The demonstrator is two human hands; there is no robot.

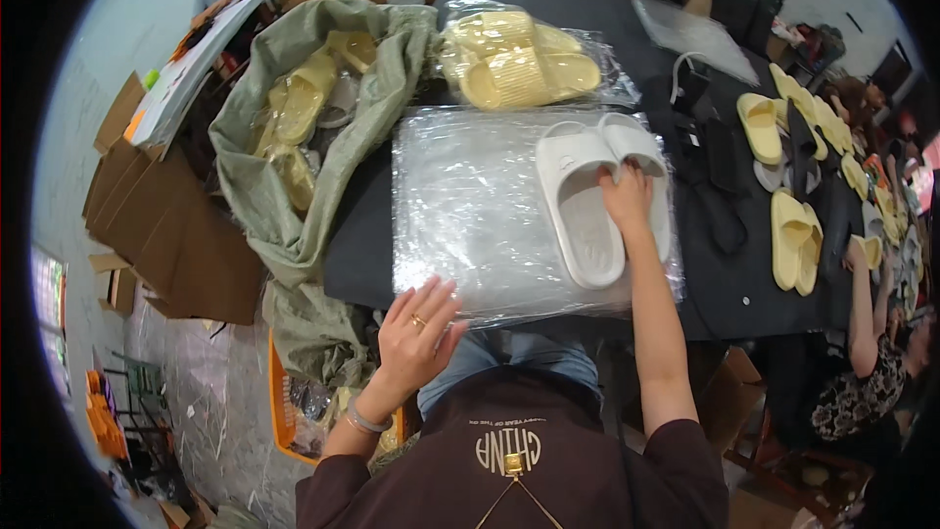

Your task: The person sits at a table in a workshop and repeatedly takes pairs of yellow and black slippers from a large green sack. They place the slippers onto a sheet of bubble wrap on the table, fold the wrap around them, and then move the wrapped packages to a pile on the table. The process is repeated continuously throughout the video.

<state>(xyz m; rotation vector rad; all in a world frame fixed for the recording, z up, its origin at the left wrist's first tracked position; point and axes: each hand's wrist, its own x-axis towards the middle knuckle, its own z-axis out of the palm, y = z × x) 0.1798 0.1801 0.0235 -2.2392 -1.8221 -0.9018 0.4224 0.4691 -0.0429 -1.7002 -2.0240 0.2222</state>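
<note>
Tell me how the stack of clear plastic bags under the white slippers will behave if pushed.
The bags look thin, glossy and wrinkled, so probably floppy and light. Their shiny faces suggest the sheets would slide over each other and over the dark table. The white slippers and right hand on top likely pin that side.

You see white slippers point(599, 198) on clear plastic point(470, 206); pale yellow slippers point(519, 64) lie farther off, an olive-green sack point(294, 206) left, on a black table point(744, 284).
</note>
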